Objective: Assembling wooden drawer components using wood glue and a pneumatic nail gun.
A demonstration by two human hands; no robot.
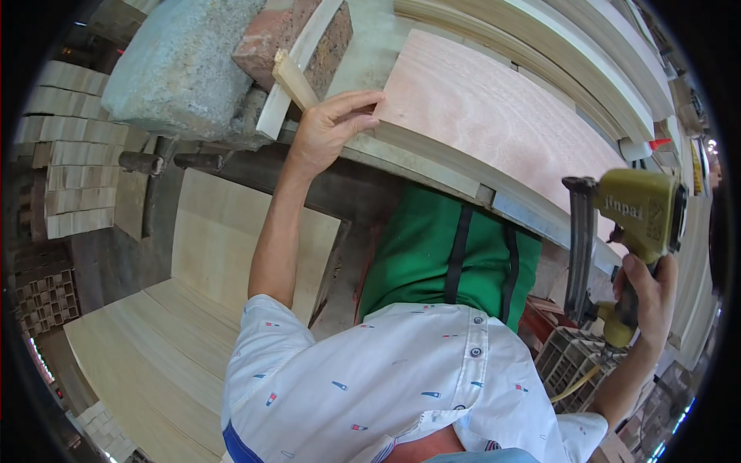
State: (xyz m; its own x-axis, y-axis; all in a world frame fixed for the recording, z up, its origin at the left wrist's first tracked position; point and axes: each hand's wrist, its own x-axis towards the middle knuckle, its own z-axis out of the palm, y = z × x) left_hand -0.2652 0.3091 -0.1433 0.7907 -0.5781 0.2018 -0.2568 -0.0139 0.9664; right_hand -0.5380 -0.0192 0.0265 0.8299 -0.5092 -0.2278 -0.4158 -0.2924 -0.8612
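Panels of broad, flat pale wood point(147, 339) fill the lower left of the frame. Long pale wooden boards point(556, 46) run along the upper right. Just below those lies the smooth, pinkish rectangular wooden board point(502, 116), stretching from upper centre toward the right. A rough grey concrete block point(185, 69) sits at upper left.

Smaller is the olive-green nail gun with a black grip point(641, 204), at right, its head overlapping the board's right end in view; whether it touches, I cannot tell. The right hand point(652, 293) is wrapped around that grip. The left hand point(328, 131), upper centre-left, has thumb and forefinger close together at the board's near left corner; whether they pinch it or merely brace it, I cannot tell.

Good handling, I judge, means steady pressure at that corner, left fingers well apart from the tool's nose, the nose square to the wood before any squeeze of the trigger, and slack in the thin yellow hose point(579, 383) at lower right.
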